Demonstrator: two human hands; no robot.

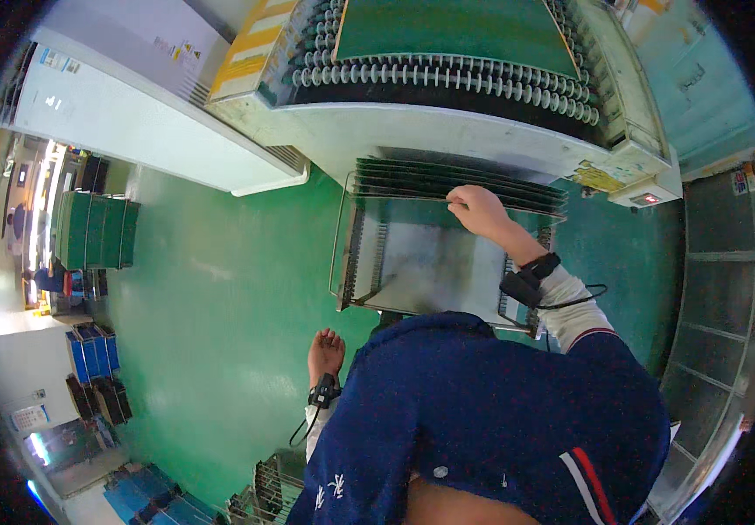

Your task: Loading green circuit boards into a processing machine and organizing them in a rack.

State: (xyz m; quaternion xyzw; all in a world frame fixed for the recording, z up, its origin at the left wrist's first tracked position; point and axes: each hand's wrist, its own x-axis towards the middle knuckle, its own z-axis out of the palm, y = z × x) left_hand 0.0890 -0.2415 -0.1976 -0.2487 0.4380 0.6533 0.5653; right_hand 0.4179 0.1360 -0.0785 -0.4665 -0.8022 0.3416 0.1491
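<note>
In front of me a metal wire rack point(342, 236) holds several thin dark panels point(412, 181) standing on edge in its far part. My right hand point(480, 213) reaches over the rack, its thumb and fingers pinched at the top edge of the nearest panel. My left hand point(327, 352) hangs low at my left side, palm showing and fingers loosely apart, with nothing in it. Beyond the rack, a large green panel point(456, 33) lies flat on the rollers point(447, 79) of a machine. Black straps with cables sit on both my wrists.
The pale machine body point(377, 127) rises right behind the rack. A white cabinet point(150, 114) stands at the left, and a grey shelving frame point(723, 258) at the right. Across the green floor point(202, 297) are stacked green panels point(97, 229), blue racks point(93, 353) and another wire rack point(268, 490).
</note>
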